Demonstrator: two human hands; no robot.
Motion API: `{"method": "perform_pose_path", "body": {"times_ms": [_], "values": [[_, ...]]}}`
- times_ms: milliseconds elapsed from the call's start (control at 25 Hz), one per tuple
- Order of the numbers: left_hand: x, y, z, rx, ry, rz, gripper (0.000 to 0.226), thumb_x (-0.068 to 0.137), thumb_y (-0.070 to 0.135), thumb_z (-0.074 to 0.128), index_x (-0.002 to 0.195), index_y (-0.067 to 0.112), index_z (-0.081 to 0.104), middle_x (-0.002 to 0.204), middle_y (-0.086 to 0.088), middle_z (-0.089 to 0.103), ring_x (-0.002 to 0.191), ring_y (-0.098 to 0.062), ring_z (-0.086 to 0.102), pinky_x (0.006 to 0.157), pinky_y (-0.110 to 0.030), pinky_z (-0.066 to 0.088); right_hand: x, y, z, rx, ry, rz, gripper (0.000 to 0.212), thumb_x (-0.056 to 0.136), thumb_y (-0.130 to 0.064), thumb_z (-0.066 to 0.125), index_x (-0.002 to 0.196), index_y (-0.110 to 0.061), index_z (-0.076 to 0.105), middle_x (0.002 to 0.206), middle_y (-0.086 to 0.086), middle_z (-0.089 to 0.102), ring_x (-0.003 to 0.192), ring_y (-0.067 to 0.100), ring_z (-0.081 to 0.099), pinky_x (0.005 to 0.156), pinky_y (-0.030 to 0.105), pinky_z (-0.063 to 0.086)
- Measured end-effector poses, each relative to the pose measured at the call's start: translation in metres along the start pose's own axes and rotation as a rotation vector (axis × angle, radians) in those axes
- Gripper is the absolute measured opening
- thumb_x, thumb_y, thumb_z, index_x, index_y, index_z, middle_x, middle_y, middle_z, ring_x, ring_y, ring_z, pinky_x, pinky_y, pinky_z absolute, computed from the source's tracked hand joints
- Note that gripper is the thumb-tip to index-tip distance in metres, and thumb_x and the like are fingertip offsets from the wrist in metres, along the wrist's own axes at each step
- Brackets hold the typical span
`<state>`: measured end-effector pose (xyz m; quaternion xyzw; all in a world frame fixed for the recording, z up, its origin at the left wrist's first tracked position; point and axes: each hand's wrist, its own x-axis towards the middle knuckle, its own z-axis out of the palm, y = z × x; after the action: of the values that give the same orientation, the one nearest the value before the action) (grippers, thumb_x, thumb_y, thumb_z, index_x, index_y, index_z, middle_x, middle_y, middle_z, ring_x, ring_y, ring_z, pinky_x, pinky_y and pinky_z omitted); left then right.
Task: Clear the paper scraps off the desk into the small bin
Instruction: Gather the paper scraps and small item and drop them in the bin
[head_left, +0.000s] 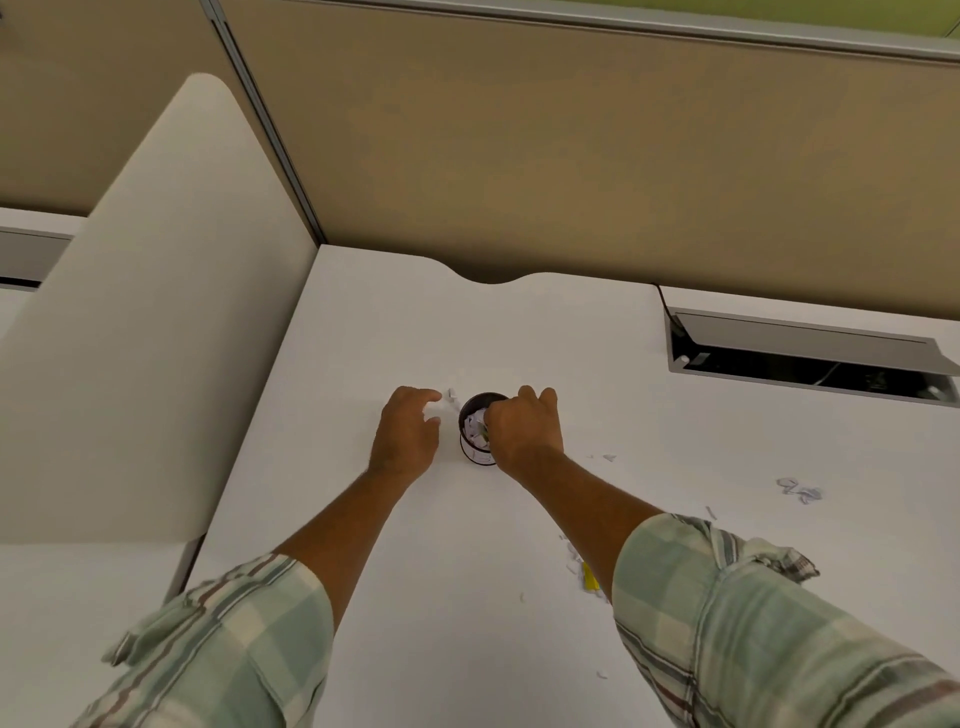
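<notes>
A small dark round bin (474, 452) stands mid-desk with white paper scraps (475, 425) inside. My right hand (524, 428) hovers over its right rim with fingers bunched at the opening; whether a scrap is in them is hidden. To the bin's left, my left hand (408, 434) rests on the white desk (649, 415), fingers loosely apart, the index tip beside a small white scrap (452, 395). More scraps lie at the right (800, 491) and near my right forearm, with a yellow piece (589, 577) there.
A beige partition wall runs along the desk's back edge. A white side divider (156, 322) stands at the left. An open cable tray (810, 358) is set into the desk at the back right. Tiny scraps (602, 674) dot the near desk.
</notes>
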<state>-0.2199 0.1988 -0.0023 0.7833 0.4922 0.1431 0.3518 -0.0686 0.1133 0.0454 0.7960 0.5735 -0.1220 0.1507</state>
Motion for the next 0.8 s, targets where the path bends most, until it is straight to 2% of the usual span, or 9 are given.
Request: {"method": "perform_pose_path", "body": {"times_ms": [120, 200, 280, 360, 440, 520, 600, 680, 800], "values": [[0.013, -0.004, 0.007, 0.192, -0.181, 0.029, 0.051, 0.092, 0.009, 0.067, 0.140, 0.016, 0.054, 0.145, -0.011, 0.048, 0.130, -0.029, 0.050, 0.107, -0.039, 0.048, 0.000, 0.000, -0.001, 0.018, -0.020, 0.002, 0.016, 0.084, -0.018, 0.065, 0.087, -0.026, 0.051, 0.079, -0.004, 0.059, 0.110, 0.022, 0.050, 0.097, 0.044, 0.031], [0.024, -0.002, 0.011, 0.275, -0.264, 0.045, 0.052, 0.094, 0.012, 0.065, 0.143, 0.020, 0.051, 0.151, -0.012, 0.041, 0.136, -0.030, 0.044, 0.108, -0.045, 0.048, -0.003, 0.003, -0.001, 0.032, 0.007, -0.002, 0.015, 0.082, -0.016, 0.066, 0.084, -0.024, 0.053, 0.074, -0.004, 0.055, 0.108, 0.023, 0.049, 0.097, 0.046, 0.030], [0.033, 0.006, 0.015, 0.321, -0.304, 0.086, 0.031, 0.094, 0.015, 0.060, 0.124, 0.017, 0.063, 0.137, -0.013, 0.050, 0.126, -0.032, 0.052, 0.097, -0.046, 0.053, -0.008, 0.009, 0.001, 0.087, 0.084, 0.005, 0.015, 0.081, -0.012, 0.067, 0.087, -0.026, 0.064, 0.072, -0.004, 0.055, 0.101, 0.023, 0.049, 0.092, 0.045, 0.030], [0.036, 0.014, 0.019, 0.420, -0.309, 0.092, 0.008, 0.092, 0.012, 0.056, 0.093, 0.012, 0.064, 0.108, -0.013, 0.059, 0.102, -0.033, 0.063, 0.080, -0.044, 0.058, -0.014, 0.017, 0.003, 0.178, 0.218, 0.037, 0.025, 0.078, -0.005, 0.068, 0.088, -0.027, 0.069, 0.067, -0.006, 0.053, 0.087, 0.022, 0.047, 0.081, 0.041, 0.028], [0.033, 0.013, 0.025, 0.493, -0.305, 0.096, 0.013, 0.094, 0.007, 0.052, 0.091, 0.007, 0.065, 0.099, -0.014, 0.059, 0.094, -0.032, 0.063, 0.077, -0.042, 0.056, -0.018, 0.028, 0.007, 0.267, 0.360, 0.099, 0.032, 0.076, 0.002, 0.064, 0.086, -0.027, 0.070, 0.065, -0.007, 0.056, 0.079, 0.022, 0.047, 0.075, 0.037, 0.026], [0.028, 0.007, 0.029, 0.440, -0.257, 0.088, 0.017, 0.092, 0.003, 0.052, 0.089, 0.002, 0.069, 0.095, -0.019, 0.063, 0.090, -0.034, 0.063, 0.073, -0.039, 0.051, -0.020, 0.042, 0.015, 0.428, 0.415, 0.167, 0.035, 0.086, -0.001, 0.061, 0.103, -0.028, 0.074, 0.085, -0.005, 0.072, 0.087, 0.025, 0.060, 0.078, 0.038, 0.037], [0.022, 0.003, 0.027, 0.339, -0.167, 0.031, 0.018, 0.088, 0.000, 0.057, 0.082, 0.000, 0.074, 0.085, -0.022, 0.069, 0.084, -0.036, 0.065, 0.069, -0.037, 0.044, -0.021, 0.060, 0.026, 0.670, 0.391, 0.241, 0.031, 0.097, -0.007, 0.053, 0.116, -0.021, 0.073, 0.111, 0.003, 0.074, 0.103, 0.027, 0.066, 0.092, 0.043, 0.048], [0.018, 0.002, 0.020, 0.203, -0.058, -0.052, 0.019, 0.090, 0.005, 0.064, 0.076, 0.008, 0.078, 0.074, -0.020, 0.068, 0.077, -0.032, 0.063, 0.072, -0.040, 0.048, -0.023, 0.082, 0.044, 0.824, 0.313, 0.325, 0.031, 0.102, -0.010, 0.048, 0.126, -0.015, 0.067, 0.129, 0.009, 0.067, 0.121, 0.027, 0.061, 0.106, 0.040, 0.047], [0.009, 0.006, 0.006, 0.043, 0.125, -0.061, 0.016, 0.091, 0.014, 0.070, 0.078, 0.008, 0.077, 0.079, -0.013, 0.072, 0.079, -0.027, 0.064, 0.077, -0.035, 0.049, -0.031, 0.112, 0.072, 0.741, 0.048, 0.367, 0.044, 0.105, -0.018, 0.043, 0.148, -0.012, 0.046, 0.155, 0.011, 0.045, 0.143, 0.028, 0.042, 0.120, 0.038, 0.034]]}}
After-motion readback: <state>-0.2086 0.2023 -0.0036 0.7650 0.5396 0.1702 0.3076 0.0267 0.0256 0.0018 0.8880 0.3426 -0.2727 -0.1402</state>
